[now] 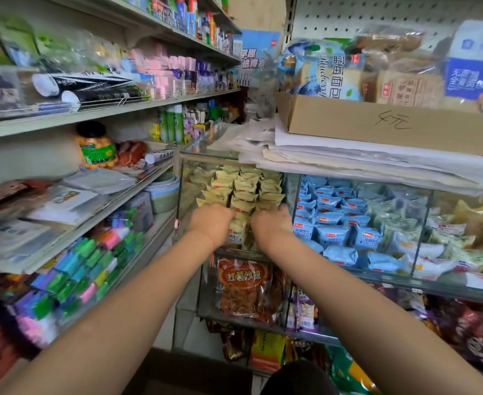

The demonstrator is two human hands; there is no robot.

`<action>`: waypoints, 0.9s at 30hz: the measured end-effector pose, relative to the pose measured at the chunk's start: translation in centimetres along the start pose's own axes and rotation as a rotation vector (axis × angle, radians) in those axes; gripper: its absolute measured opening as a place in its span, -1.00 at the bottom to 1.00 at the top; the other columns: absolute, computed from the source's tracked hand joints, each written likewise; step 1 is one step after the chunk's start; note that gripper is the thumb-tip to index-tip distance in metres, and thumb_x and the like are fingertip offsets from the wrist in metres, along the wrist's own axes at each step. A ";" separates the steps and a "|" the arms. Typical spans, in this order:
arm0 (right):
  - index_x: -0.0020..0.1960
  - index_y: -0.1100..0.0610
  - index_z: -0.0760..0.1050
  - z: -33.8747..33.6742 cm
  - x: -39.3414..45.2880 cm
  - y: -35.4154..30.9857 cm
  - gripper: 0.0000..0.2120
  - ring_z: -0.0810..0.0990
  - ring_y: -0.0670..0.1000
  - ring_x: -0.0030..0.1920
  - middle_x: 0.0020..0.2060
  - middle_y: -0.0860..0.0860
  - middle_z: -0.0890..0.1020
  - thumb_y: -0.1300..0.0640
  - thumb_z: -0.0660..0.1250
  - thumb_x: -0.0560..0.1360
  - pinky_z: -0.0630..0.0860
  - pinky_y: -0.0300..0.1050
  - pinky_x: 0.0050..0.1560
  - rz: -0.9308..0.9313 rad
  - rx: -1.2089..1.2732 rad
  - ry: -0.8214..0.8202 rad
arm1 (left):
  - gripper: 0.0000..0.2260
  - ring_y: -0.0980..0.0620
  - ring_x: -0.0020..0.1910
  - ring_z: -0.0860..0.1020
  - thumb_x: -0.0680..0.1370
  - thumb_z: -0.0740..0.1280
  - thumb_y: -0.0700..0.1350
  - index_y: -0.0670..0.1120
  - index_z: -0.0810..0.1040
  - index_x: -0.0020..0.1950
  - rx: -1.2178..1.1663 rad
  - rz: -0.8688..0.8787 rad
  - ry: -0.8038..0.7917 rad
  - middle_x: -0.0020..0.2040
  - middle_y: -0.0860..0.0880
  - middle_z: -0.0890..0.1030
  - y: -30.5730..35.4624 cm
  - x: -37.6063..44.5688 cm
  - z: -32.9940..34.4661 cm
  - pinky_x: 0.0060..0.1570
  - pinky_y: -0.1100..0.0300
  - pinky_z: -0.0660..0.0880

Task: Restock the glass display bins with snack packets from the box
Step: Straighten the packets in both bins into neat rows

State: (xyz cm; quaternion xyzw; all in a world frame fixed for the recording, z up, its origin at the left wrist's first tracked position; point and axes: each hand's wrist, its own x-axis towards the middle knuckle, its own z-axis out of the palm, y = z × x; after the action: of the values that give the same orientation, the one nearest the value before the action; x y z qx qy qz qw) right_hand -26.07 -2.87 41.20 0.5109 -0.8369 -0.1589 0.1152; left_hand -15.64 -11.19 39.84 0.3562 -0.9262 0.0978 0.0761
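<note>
- Two bare forearms reach forward from the bottom edge, meeting at the front of the leftmost glass display bin [183, 178].
- On the left wrist sits a thin red string.
- At the bin's front edge, the left hand [210, 222] curls its fingers over the pale yellow snack packets [244, 192], gripping the nearest ones.
- Just beside it, the right hand [271, 222] grips the same front row of packets, fingers bent down among them.
- Behind the hands, the yellow packets stand upright in tidy rows, filling the bin toward the back.
- Next bin to the right holds blue-and-white snack packets [331, 215], piled loosely.
- Further right, pale green and white packets [400, 223] share another glass compartment.
- Below the hands, an orange bag of dried sweet potato strips [243, 286] leans in a lower glass bin.
- Above the bins, a flat brown cardboard box [377, 124] with handwriting rests on a stack of white paper sheets [320, 155].
- Bread bags [320, 69] sit in that box.
- Left shelves carry colourful small boxes [86, 269] and a jar of orange snack balls [95, 146].
</note>
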 end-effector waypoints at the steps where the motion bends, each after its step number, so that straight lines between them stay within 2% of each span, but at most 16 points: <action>1: 0.32 0.12 0.43 -0.1 0.3 0.0 -0.64 0.39 0.13 0.33 0.26 0.07 0.53 0.15 0.26 0.53 0.23 0.05 0.31 0.015 -0.032 0.017 | -0.69 -0.15 0.12 0.56 0.53 0.31 -0.15 0.04 0.53 0.26 0.009 0.006 0.015 0.13 -0.10 0.58 0.2 0.4 0.2 -0.02 0.03 0.52; 6: 0.29 0.09 0.44 -0.3 1.0 -0.3 -0.63 0.42 0.12 0.31 0.22 0.05 0.55 0.12 0.32 0.50 0.19 0.09 0.33 -0.010 -0.025 0.020 | -0.68 -0.18 0.14 0.52 0.54 0.31 -0.16 -0.05 0.49 0.31 -0.049 0.040 0.046 0.14 -0.14 0.52 0.6 0.9 0.9 0.02 0.00 0.53; 9: 0.27 0.11 0.47 -0.8 1.2 0.1 -0.63 0.46 0.12 0.26 0.21 0.05 0.54 0.14 0.36 0.48 0.25 0.10 0.33 -0.044 -0.023 -0.103 | -0.56 -0.17 0.29 0.39 0.51 0.36 -0.11 -0.05 0.42 0.40 -0.270 0.063 0.091 0.25 -0.16 0.44 -1.0 -0.2 1.1 0.23 0.00 0.43; 12: 0.29 0.15 0.46 -2.1 1.1 0.2 -0.60 0.40 0.17 0.33 0.28 0.09 0.50 0.20 0.35 0.47 0.26 0.11 0.36 -0.037 -0.047 -0.184 | -0.62 -0.17 0.30 0.37 0.51 0.33 -0.17 -0.08 0.48 0.34 -0.455 0.083 0.179 0.23 -0.16 0.45 -2.6 -1.9 0.4 0.27 -0.01 0.39; 14: 0.30 0.17 0.45 -3.3 0.6 -0.2 -0.60 0.37 0.19 0.36 0.30 0.13 0.48 0.25 0.33 0.47 0.25 0.15 0.37 -0.044 -0.017 -0.122 | -0.72 -0.19 0.21 0.42 0.49 0.31 -0.27 -0.14 0.57 0.20 -0.477 0.133 0.340 0.13 -0.17 0.48 -3.4 -3.2 -0.1 0.17 -0.08 0.46; 16: 0.26 0.17 0.47 -4.1 0.3 -0.9 -0.65 0.41 0.18 0.29 0.22 0.13 0.51 0.28 0.28 0.48 0.29 0.11 0.31 -0.089 0.080 0.032 | -0.75 -0.19 0.13 0.46 0.43 0.33 -0.32 -0.16 0.60 0.08 -0.384 0.114 0.578 0.07 -0.18 0.50 -4.2 -4.3 -0.3 0.02 -0.07 0.51; 18: 0.20 0.14 0.48 -4.2 0.0 -2.0 -0.72 0.46 0.16 0.21 0.12 0.11 0.54 0.25 0.25 0.49 0.34 0.09 0.22 -0.168 0.196 0.185 | -0.67 -0.19 0.16 0.43 0.40 0.32 -0.28 -0.15 0.55 0.16 -0.315 -0.022 0.720 0.14 -0.18 0.48 -4.9 -5.2 0.0 0.04 -0.05 0.47; 20: 0.22 0.11 0.48 -3.7 -0.1 -3.4 -0.72 0.47 0.15 0.20 0.12 0.11 0.54 0.13 0.25 0.52 0.36 0.06 0.18 -0.251 0.342 0.233 | -0.56 -0.19 0.27 0.38 0.43 0.30 -0.20 -0.16 0.42 0.32 -0.373 -0.205 0.688 0.26 -0.20 0.44 -5.2 -5.7 0.8 0.21 -0.08 0.38; 22: 0.28 0.06 0.46 -3.2 0.1 -4.6 -0.65 0.46 0.15 0.21 0.17 0.10 0.51 -0.01 0.27 0.52 0.38 0.04 0.18 -0.293 0.460 0.162 | -0.49 -0.19 0.35 0.35 0.50 0.27 -0.10 -0.17 0.30 0.44 -0.558 -0.347 0.555 0.36 -0.19 0.41 -5.4 -5.7 1.8 0.30 -0.07 0.32; 24: 0.32 0.03 0.43 -2.8 0.6 -5.3 -0.56 0.47 0.14 0.22 0.20 0.10 0.49 -0.09 0.32 0.49 0.44 0.04 0.19 -0.308 0.533 0.105 | -0.49 -0.17 0.37 0.35 0.57 0.23 -0.02 -0.13 0.24 0.49 -0.730 -0.414 0.441 0.41 -0.16 0.40 -5.3 -5.2 2.7 0.28 -0.04 0.32; 27: 0.32 0.01 0.43 -2.2 1.3 -6.3 -0.45 0.50 0.15 0.19 0.18 0.10 0.52 -0.19 0.40 0.41 0.50 0.06 0.14 -0.289 0.498 0.114 | -0.57 -0.19 0.28 0.46 0.62 0.13 0.08 -0.07 0.31 0.45 -0.794 -0.430 0.434 0.36 -0.14 0.48 -4.9 -4.2 3.2 0.20 -0.04 0.40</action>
State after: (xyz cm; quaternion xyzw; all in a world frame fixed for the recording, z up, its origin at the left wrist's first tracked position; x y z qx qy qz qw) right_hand -20.68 -7.07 40.87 0.6454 -0.7610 0.0656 0.0094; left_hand -9.47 -12.84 36.48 0.4541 -0.7602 -0.2083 0.4153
